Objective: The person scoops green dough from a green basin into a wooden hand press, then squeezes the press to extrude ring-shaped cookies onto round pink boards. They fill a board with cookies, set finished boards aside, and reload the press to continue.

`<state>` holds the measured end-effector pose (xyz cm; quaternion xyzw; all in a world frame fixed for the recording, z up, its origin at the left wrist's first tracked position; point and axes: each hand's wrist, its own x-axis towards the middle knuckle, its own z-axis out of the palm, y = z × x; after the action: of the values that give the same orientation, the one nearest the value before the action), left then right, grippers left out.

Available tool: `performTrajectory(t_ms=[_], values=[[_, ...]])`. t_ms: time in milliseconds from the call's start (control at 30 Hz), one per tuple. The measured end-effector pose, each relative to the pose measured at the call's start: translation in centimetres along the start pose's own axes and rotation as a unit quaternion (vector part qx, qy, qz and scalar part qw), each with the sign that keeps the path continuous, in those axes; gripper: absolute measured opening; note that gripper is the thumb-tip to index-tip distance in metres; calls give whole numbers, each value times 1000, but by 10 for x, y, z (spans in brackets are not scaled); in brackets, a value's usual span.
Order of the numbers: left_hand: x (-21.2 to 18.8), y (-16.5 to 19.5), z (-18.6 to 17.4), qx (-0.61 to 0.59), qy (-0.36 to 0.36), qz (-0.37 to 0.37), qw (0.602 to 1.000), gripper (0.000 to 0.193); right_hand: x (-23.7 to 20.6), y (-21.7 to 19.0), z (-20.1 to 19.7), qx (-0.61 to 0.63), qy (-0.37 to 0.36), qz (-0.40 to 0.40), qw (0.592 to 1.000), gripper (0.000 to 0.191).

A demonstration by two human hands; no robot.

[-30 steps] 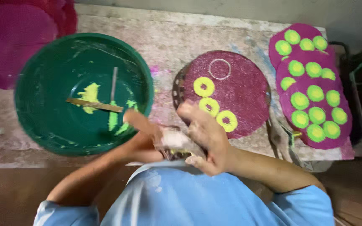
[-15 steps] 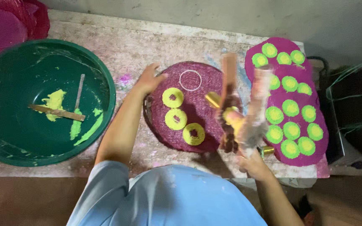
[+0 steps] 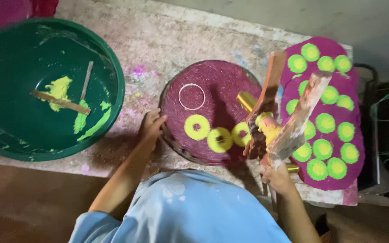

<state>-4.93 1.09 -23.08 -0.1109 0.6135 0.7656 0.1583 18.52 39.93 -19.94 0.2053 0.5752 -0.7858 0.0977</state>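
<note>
Three yellow rings (image 3: 219, 135) lie on the maroon disc (image 3: 212, 112). The left hand (image 3: 151, 128) rests open at its rim; the right hand (image 3: 275, 175) has its grip closed on a paste-smeared press tool (image 3: 289, 117). Paste could drip and smudge them.

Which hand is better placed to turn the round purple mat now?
Left. The left hand already rests at the round purple mat's edge, while the right hand holds the hinged press tool.

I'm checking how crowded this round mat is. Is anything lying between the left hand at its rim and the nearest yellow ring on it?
Nothing visible does. The left hand rests at the maroon mat edge, and only bare mat separates it from the nearest yellow ring. The white ring lies farther up, off that line.
</note>
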Motion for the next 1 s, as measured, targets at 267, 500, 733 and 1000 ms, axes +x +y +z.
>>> performTrajectory(t_ms=[267, 500, 733, 1000], values=[[-33, -20, -1, 140, -42, 224, 964, 91, 16, -3, 51, -41, 56, -2, 998, 55], [-33, 28, 3, 508, -67, 400, 760, 25, -3, -3, 65, -40, -8, -45, 998, 67], [-40, 16, -10, 500, -98, 400, 762, 8, -19, -8, 76, -44, 4, -40, 998, 75], [7, 69, 7, -144, -221, -12, 964, 82, 16, -56, 128, -96, -225, -35, 969, 69]])
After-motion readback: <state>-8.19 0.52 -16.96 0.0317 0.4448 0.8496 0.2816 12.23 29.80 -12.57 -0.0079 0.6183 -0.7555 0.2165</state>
